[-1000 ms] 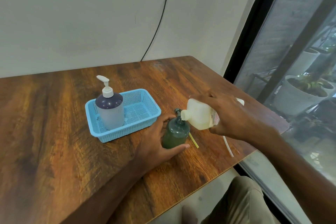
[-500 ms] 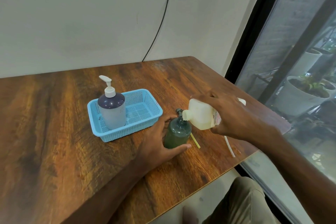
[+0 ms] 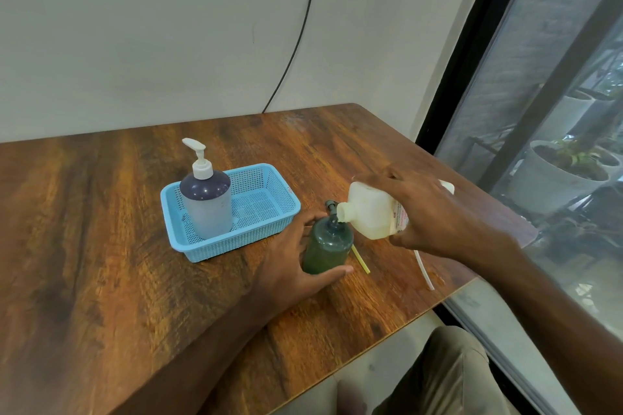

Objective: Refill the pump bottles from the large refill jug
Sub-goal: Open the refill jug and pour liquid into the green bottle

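Presently I note my left hand (image 3: 290,261) grasping the green bottle (image 3: 326,248) upright on the table (image 3: 101,246); my right hand (image 3: 435,212) grips the jug (image 3: 367,214), tipped, its spout at the bottle's mouth.

Almost nothing moved. Whole scene sits a touch further right in frame than a second ago: slight head turn. Spout of refill jug (image 3: 369,212) a hair closer to neck of green bottle (image 3: 328,246). Change in bottle's liquid level: cannot tell
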Available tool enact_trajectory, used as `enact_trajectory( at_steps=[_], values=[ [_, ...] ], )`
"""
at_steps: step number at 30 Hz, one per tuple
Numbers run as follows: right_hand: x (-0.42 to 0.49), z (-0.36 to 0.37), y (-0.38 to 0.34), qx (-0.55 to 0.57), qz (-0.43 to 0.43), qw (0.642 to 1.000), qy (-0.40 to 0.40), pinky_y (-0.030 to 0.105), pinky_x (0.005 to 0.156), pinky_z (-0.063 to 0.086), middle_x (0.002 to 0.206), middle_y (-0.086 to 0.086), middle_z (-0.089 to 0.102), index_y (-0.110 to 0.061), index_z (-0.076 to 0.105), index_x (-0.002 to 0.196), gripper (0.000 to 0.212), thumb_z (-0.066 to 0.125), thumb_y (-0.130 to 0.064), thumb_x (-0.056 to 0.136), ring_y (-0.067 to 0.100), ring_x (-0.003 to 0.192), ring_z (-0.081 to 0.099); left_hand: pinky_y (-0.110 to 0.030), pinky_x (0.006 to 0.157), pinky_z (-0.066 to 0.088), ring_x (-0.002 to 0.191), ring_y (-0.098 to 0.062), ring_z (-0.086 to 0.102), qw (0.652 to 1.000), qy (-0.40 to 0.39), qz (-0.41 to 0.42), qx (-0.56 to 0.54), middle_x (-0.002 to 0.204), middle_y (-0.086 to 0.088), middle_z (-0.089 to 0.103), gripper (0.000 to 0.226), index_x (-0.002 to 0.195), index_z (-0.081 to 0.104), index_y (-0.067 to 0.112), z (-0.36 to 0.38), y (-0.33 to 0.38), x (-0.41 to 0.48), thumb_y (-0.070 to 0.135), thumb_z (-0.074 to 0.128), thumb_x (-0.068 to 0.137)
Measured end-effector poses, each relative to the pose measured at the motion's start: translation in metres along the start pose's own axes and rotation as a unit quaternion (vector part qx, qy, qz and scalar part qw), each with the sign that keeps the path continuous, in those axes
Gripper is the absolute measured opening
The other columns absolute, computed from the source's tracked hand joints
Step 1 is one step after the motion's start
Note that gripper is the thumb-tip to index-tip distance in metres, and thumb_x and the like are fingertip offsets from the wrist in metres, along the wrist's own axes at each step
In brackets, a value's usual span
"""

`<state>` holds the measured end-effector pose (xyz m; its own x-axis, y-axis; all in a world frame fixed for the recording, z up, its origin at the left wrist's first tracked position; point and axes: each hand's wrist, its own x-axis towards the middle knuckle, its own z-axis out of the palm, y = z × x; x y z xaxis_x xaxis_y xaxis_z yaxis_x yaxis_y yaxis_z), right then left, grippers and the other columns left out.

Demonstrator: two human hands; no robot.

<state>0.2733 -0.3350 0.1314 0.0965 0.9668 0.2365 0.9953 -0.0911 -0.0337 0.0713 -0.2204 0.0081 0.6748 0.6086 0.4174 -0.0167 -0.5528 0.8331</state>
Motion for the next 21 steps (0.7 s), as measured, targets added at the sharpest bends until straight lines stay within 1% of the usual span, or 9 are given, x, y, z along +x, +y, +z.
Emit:
enact_trajectory(
  at_steps=[3,5,9,12,16,21],
  values=[
    [-0.0005,0.0003,0.0000,0.002,-0.002,1.000,0.000,0.052,0.102,0.046,0.134,0.001,0.058,-0.032,0.043,0.148,0.098,0.093,-0.026,0.064,0.025,0.129,0.050,-0.008,0.098,0.049,0.130,0.003,0.056,1.000,0.001,0.001,0.002,0.135,0.019,0.059,0.089,0.142,0.050,0.027,0.0005,-0.0006,0.0002,0.041,0.098,0.068],
    [-0.0006,0.0003,0.0003,0.002,0.000,1.000,0.001,0.051,0.100,0.047,0.133,0.001,0.058,-0.032,0.043,0.148,0.099,0.093,-0.026,0.064,0.025,0.128,0.051,-0.010,0.099,0.050,0.130,0.002,0.056,1.000,0.001,0.001,0.006,0.136,0.016,0.059,0.090,0.143,0.050,0.025,0.0007,-0.0010,0.0005,0.042,0.098,0.068],
    [-0.0006,-0.0005,0.0004,0.002,-0.001,1.000,-0.001,0.048,0.099,0.047,0.134,-0.001,0.057,-0.033,0.041,0.150,0.100,0.092,-0.027,0.064,0.023,0.127,0.050,-0.006,0.097,0.048,0.129,0.007,0.054,1.000,-0.001,-0.003,0.000,0.134,0.022,0.057,0.088,0.141,0.050,0.027,0.0003,0.0001,0.0008,0.039,0.098,0.068],
    [-0.0010,-0.0004,0.0006,0.002,-0.003,1.000,0.001,0.048,0.099,0.046,0.135,-0.001,0.057,-0.033,0.041,0.150,0.100,0.092,-0.027,0.065,0.023,0.128,0.050,-0.008,0.097,0.050,0.128,0.006,0.056,1.000,0.001,0.000,0.001,0.134,0.022,0.058,0.088,0.141,0.051,0.024,0.0004,0.0002,0.0011,0.038,0.098,0.068],
    [-0.0009,0.0002,0.0010,0.002,0.000,1.000,-0.005,0.051,0.101,0.047,0.135,-0.002,0.056,-0.036,0.039,0.149,0.101,0.092,-0.027,0.064,0.023,0.129,0.049,-0.008,0.096,0.050,0.128,0.007,0.055,1.000,-0.002,0.000,-0.004,0.134,0.025,0.057,0.086,0.139,0.048,0.031,0.0003,0.0007,0.0011,0.039,0.098,0.069],
    [-0.0002,-0.0005,0.0015,0.003,-0.007,1.000,-0.003,0.053,0.100,0.048,0.135,-0.001,0.057,-0.036,0.040,0.148,0.099,0.092,-0.028,0.064,0.023,0.129,0.050,-0.006,0.096,0.049,0.128,0.007,0.055,1.000,-0.002,0.002,0.000,0.134,0.024,0.057,0.087,0.139,0.048,0.031,0.0003,0.0001,0.0006,0.039,0.098,0.069]
  ],
)
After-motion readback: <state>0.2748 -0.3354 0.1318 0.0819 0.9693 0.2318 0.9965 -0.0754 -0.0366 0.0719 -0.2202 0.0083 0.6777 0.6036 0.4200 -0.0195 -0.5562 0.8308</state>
